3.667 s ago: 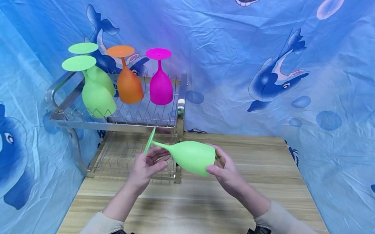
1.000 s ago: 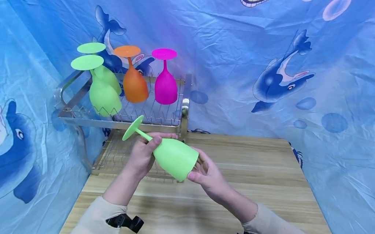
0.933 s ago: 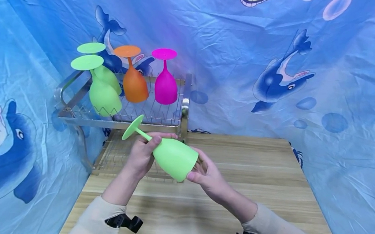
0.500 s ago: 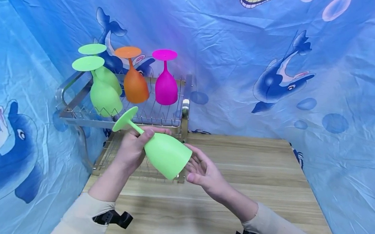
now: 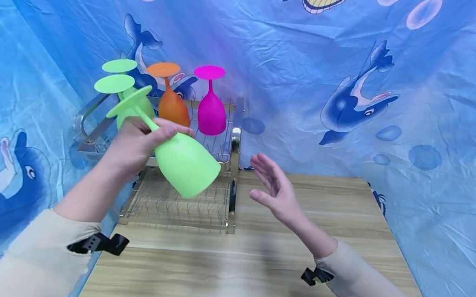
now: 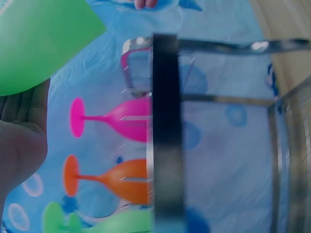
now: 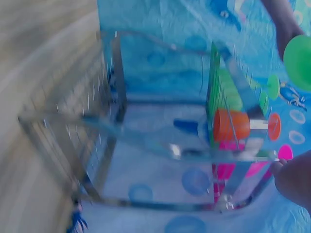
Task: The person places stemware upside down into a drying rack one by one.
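My left hand (image 5: 132,140) grips a light green plastic goblet (image 5: 186,164) round the stem and top of its bowl. The goblet is tilted, base up to the left and mouth down to the right, in front of the upper shelf of a metal dish rack (image 5: 234,155). In the left wrist view its bowl (image 6: 43,43) fills the upper left corner. My right hand (image 5: 279,194) is held up to the right of the rack, fingers spread from the thumb, with nothing in it.
Upside down on the upper shelf stand a pink goblet (image 5: 211,115), an orange goblet (image 5: 172,107) and two green goblets (image 5: 114,84), partly hidden by my left hand. The rack's lower wire shelf (image 5: 175,207) sits on the wooden table (image 5: 231,270). A blue dolphin-print curtain (image 5: 284,93) surrounds the table.
The left hand has lifted the green goblet up and left from low in front of the rack. The right hand, earlier at the goblet's mouth, has let go and moved right.
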`<state>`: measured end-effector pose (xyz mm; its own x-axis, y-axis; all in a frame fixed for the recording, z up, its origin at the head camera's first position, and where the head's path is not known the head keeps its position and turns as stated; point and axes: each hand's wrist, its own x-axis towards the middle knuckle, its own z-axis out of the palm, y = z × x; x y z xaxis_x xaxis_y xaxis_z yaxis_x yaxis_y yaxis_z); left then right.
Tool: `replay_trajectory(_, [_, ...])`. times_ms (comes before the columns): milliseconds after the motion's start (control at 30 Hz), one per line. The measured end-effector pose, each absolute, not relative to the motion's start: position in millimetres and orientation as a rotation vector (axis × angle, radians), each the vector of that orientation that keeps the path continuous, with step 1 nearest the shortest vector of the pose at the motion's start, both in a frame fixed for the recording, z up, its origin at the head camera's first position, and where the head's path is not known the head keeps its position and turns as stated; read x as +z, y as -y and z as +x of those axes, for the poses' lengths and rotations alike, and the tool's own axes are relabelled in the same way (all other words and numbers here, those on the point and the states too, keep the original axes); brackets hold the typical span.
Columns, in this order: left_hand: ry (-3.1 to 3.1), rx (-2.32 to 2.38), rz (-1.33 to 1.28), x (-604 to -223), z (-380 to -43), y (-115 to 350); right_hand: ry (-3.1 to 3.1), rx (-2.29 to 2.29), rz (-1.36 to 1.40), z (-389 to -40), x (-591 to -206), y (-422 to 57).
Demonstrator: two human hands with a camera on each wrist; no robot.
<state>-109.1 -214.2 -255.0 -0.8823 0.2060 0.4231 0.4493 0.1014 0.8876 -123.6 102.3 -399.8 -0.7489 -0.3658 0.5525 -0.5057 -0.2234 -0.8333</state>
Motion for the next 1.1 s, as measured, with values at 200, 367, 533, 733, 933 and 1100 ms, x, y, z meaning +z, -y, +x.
replay_trajectory(200, [2.311,-1.635,-0.447,-223,-125,218,1.914,1.967,0.996,-151,-386,-97])
replay_trajectory(367, [2.470,-1.347,-0.229,-205,-144,225,1.930,1.983,0.957,-168,-381,-84])
replay_trajectory(533, [2.560,-1.165,-0.106,-195,-162,230,1.949,2.039,0.878,-179,-381,-73])
replay_trajectory(733, [2.576,-1.000,0.001,-191,-177,236,1.937,2.053,0.808,-192,-381,-63])
replay_trajectory(933, [2.557,-0.926,-0.028,-200,-189,240,1.918,2.069,0.780,-200,-380,-56])
replay_trajectory(1100, [2.515,-0.975,-0.101,-214,-198,241,1.892,2.086,0.790,-204,-379,-50])
